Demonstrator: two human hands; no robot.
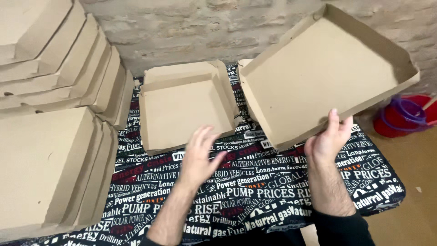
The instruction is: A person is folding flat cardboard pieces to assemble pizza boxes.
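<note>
My right hand [328, 139] grips the near edge of a large open cardboard box tray [318, 68], lifted and tilted up toward the brick wall. Spread and holding nothing, my left hand [200, 155] hovers over the printed cloth [255, 191], just in front of a smaller open cardboard tray [182, 107] that lies flat on it. The two trays sit side by side, their near corners almost touching.
Stacks of folded cardboard boxes [50, 150] fill the left side, with more piled behind them [59, 59]. A brick wall [195, 27] stands close behind. A red bucket with a purple rim [405, 116] sits on the floor at the right.
</note>
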